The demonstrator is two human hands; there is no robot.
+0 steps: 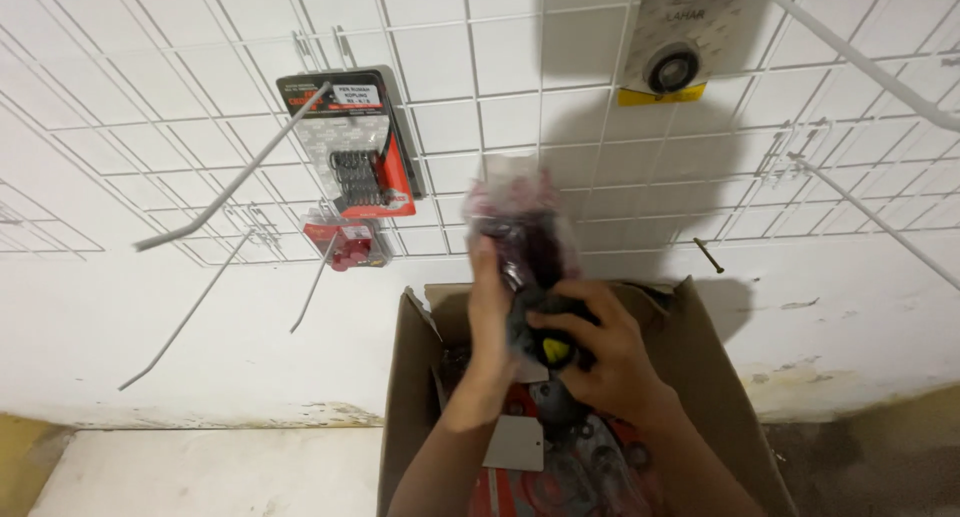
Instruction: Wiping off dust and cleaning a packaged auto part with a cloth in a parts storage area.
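Observation:
Both my hands are raised over an open cardboard box (405, 397). My left hand (490, 317) grips a clear plastic packet (520, 217) with dark red and black contents, held upright in front of the white wire grid (600, 137) on the wall. My right hand (600, 352) closes on the lower, dark end of the same bundle, where a small yellow spot (553, 351) shows. The packet is blurred, so its contents are unclear. Inside the box lie more packets in red, black and white (560, 457).
A carded pack of black springs (355, 142) hangs on the grid, a small red packet (345, 242) below it. Long bare metal hooks (230, 182) jut out at left and right (870, 212). A grey carded part (675, 37) hangs top right.

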